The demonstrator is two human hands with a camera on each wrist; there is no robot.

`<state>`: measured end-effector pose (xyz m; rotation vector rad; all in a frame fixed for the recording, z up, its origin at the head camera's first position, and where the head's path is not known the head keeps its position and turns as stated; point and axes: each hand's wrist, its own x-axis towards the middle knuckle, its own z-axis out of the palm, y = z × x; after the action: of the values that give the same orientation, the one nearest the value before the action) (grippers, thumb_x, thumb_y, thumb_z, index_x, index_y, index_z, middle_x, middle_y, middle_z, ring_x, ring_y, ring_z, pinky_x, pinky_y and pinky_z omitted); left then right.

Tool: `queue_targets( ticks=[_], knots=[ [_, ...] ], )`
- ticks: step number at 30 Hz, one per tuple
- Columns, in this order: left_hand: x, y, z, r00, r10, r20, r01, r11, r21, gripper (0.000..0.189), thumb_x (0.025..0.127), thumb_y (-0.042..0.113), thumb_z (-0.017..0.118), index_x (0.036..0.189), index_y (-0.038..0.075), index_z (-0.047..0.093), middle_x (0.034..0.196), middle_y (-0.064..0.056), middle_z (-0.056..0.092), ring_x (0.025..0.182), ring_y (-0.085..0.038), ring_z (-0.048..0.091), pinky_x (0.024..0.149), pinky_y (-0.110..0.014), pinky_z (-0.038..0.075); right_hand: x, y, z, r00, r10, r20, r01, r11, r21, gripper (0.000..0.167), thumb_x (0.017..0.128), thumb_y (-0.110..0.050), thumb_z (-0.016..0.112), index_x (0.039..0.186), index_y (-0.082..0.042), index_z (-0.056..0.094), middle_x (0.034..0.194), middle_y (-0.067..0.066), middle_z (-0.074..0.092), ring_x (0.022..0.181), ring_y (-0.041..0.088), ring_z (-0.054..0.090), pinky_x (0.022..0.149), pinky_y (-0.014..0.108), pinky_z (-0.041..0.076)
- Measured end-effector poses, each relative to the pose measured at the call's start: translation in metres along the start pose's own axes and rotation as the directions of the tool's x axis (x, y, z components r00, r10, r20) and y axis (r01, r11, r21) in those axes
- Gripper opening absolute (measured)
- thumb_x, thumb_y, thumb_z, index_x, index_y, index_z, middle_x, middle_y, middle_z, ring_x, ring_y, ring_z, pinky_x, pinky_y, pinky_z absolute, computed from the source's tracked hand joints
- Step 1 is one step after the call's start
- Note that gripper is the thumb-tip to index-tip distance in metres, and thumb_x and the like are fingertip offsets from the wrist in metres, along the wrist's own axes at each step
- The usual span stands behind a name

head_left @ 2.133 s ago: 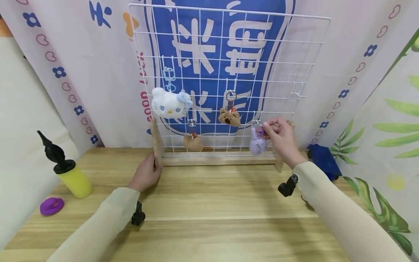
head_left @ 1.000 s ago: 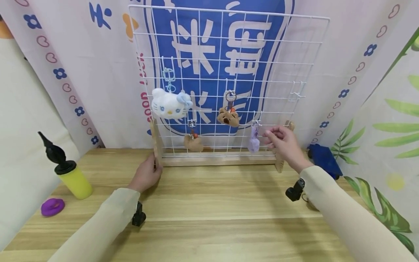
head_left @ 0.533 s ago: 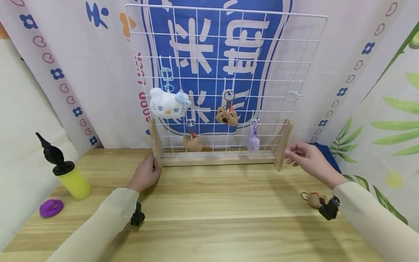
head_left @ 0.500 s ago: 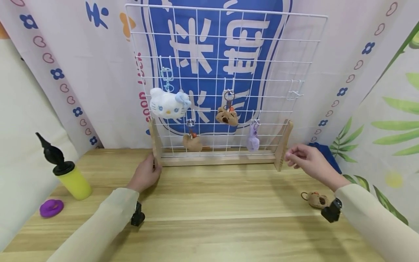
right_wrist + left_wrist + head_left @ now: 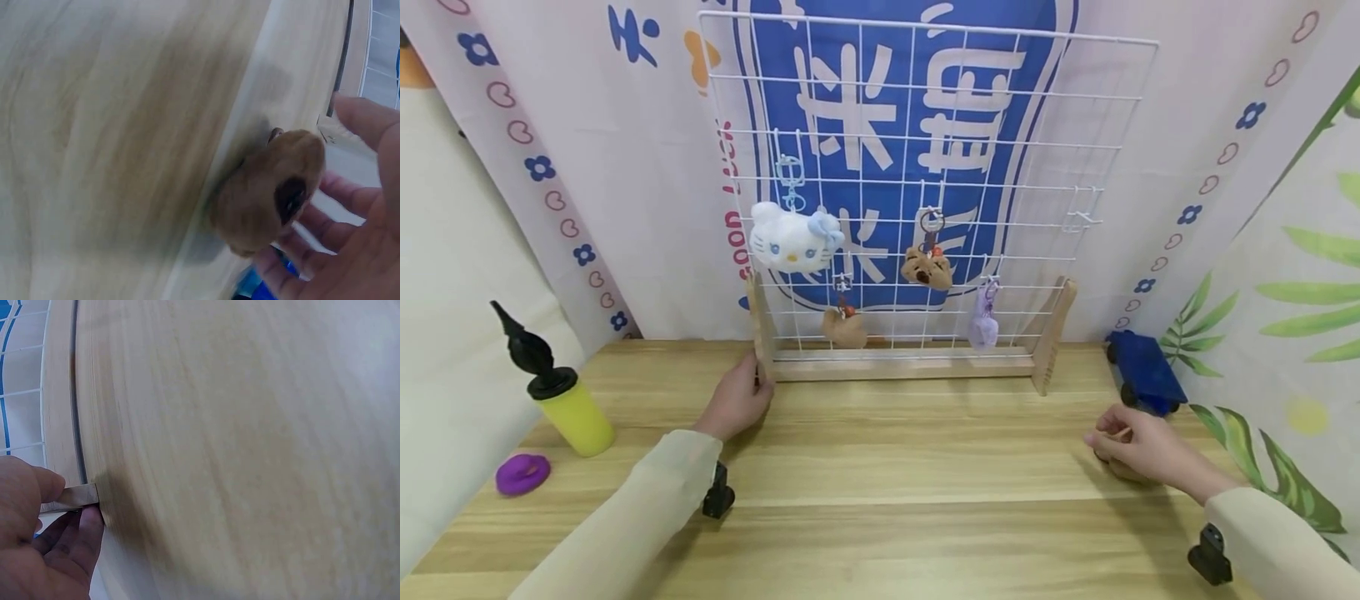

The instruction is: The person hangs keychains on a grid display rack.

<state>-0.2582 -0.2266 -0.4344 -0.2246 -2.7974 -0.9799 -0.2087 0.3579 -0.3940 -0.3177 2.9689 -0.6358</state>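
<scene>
My left hand (image 5: 737,400) pinches the wooden side foot (image 5: 75,497) of a white wire grid rack, thumb on one face and fingers on the other. At the right of the table, my right hand (image 5: 1138,446) is over a small brown plush keychain (image 5: 256,194) with a dark nose. In the right wrist view its fingers lie along one side of the plush, with the thumb apart from it. On the rack hang a white cat plush (image 5: 793,237), a brown bear-head plush (image 5: 927,268), a tan plush (image 5: 845,327) and a lilac plush (image 5: 983,321).
A bare white hook (image 5: 1078,221) hangs at the rack's right. A blue toy car (image 5: 1146,371) stands behind the right hand. At the left are a yellow hand pump (image 5: 576,417) and a purple ring-shaped object (image 5: 522,473).
My right hand has let go of the lilac plush, which now hangs from its hook. It has moved right and down to the brown plush on the table. The left hand stays put.
</scene>
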Motion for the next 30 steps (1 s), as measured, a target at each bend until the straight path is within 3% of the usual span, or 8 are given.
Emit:
queue_targets(
  ticks=[7,18,25,30],
  knots=[
    [0.001,0.0,0.002,1.0,0.005,-0.002,-0.005,1.0,0.003,0.049,0.1,0.004,0.055,0.141,-0.017,0.04,0.118,-0.038,0.065,0.094,-0.036,0.066,0.08,-0.051,0.059,-0.004,0.015,0.006,0.999,-0.035,0.031,0.036,0.999,-0.03,0.029,0.093,-0.021,0.079,0.104,0.002,0.066,0.098,0.01,0.066,0.089,0.018,0.061,0.073,0.031,0.053],
    [0.0,0.002,0.001,1.0,-0.022,0.011,0.022,1.0,-0.001,0.054,0.102,0.005,0.055,0.147,-0.017,0.035,0.13,-0.042,0.06,0.107,-0.043,0.067,0.089,-0.056,0.06,-0.002,0.018,0.017,0.998,-0.048,-0.036,0.047,0.998,-0.034,0.021,0.085,0.001,0.075,0.102,0.008,0.064,0.091,0.013,0.063,0.082,0.018,0.057,0.069,0.028,0.049],
    [0.0,0.005,0.0,0.999,-0.034,0.017,0.034,0.999,-0.002,0.053,0.102,0.005,0.054,0.146,-0.017,0.036,0.129,-0.042,0.06,0.107,-0.044,0.066,0.091,-0.058,0.059,-0.003,0.015,0.02,0.998,-0.042,-0.048,0.041,0.999,-0.015,0.018,0.09,-0.004,0.075,0.101,0.003,0.063,0.092,0.01,0.063,0.081,0.014,0.051,0.067,0.023,0.044],
    [-0.001,0.004,0.001,1.0,-0.027,0.012,0.027,1.0,-0.006,0.052,0.101,0.004,0.055,0.145,-0.017,0.037,0.125,-0.04,0.062,0.1,-0.039,0.066,0.085,-0.054,0.06,-0.005,0.013,0.02,0.996,-0.053,-0.067,0.053,0.999,-0.003,0.014,0.09,-0.004,0.076,0.094,-0.003,0.063,0.09,0.006,0.064,0.077,0.007,0.05,0.066,0.022,0.044]
  ],
)
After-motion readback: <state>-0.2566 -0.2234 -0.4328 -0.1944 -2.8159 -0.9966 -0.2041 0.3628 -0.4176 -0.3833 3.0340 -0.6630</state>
